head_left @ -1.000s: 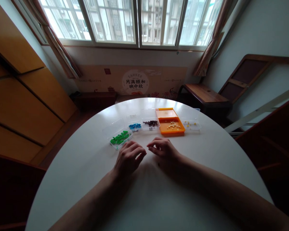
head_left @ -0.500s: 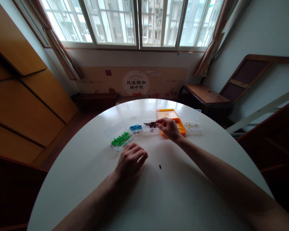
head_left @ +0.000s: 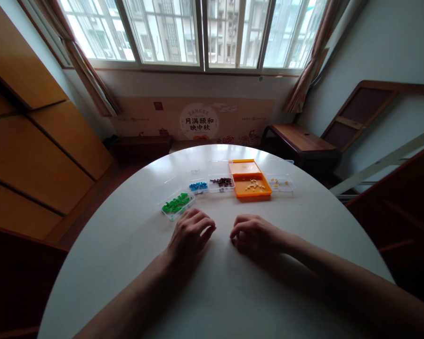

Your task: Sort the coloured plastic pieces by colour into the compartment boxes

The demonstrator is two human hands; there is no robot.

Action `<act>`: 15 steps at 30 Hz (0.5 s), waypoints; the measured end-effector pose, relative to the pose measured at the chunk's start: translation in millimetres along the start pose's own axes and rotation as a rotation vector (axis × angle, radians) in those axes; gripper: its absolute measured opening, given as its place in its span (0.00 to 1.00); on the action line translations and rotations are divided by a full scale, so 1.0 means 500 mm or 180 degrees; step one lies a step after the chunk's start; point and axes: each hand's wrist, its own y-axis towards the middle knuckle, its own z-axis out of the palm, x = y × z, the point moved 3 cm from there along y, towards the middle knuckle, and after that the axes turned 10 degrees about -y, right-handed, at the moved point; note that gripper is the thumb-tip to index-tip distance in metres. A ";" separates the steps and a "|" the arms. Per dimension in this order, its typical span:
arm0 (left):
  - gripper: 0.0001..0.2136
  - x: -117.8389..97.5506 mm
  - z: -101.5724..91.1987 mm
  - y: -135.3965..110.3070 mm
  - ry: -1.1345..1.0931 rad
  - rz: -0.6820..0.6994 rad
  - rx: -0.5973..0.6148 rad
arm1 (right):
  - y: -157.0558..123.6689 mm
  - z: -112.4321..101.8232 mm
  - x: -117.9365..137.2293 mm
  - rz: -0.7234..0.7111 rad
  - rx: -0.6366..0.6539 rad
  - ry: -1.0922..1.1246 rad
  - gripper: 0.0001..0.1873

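My left hand [head_left: 190, 234] rests on the white round table [head_left: 127, 263], its fingers loosely bent and apart, with nothing seen in them. A little to its right, my right hand [head_left: 253, 234] lies knuckles up, the fingertips curled down onto the tabletop and pressed together; what is under them is hidden. Beyond the hands stands a row of small boxes: a clear one with green pieces [head_left: 176, 203], one with blue pieces [head_left: 198, 186], one with dark brown pieces [head_left: 222, 181], an orange box [head_left: 251, 187] with pale pieces, and a clear one with a few yellow pieces [head_left: 279, 182].
The boxes' lids lie open behind them. A wooden bench [head_left: 298, 137] stands past the table at the right, wooden cabinets [head_left: 38, 141] at the left, and windows along the far wall.
My right hand reached out to the box of dark brown pieces, then came back and now covers the spot where a small dark piece lay. The left hand stayed put.
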 end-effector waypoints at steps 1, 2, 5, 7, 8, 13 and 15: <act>0.06 0.000 -0.001 0.000 0.0002 0.0004 -0.0009 | 0.000 0.003 0.004 -0.0038 -0.0020 -0.0067 0.09; 0.06 0.000 -0.001 -0.001 0.0004 0.0001 -0.0008 | 0.001 0.006 0.007 -0.0082 -0.0032 -0.0126 0.09; 0.07 0.001 -0.002 -0.002 0.0024 -0.0033 0.0011 | 0.005 0.014 0.014 -0.0194 -0.0004 -0.0280 0.06; 0.07 0.000 -0.003 -0.003 0.0044 -0.0049 0.0011 | 0.012 0.017 0.016 -0.0257 0.0049 -0.0376 0.04; 0.07 0.000 -0.003 -0.003 0.0050 -0.0050 0.0002 | 0.017 0.016 0.015 -0.0284 0.0078 -0.0427 0.04; 0.07 -0.001 -0.005 -0.004 0.0050 -0.0040 0.0022 | 0.085 -0.021 -0.024 -0.0044 -0.0496 -0.0657 0.06; 0.07 0.001 -0.005 -0.005 0.0045 -0.0042 0.0037 | 0.127 -0.055 -0.049 0.0248 -0.1102 -0.0691 0.05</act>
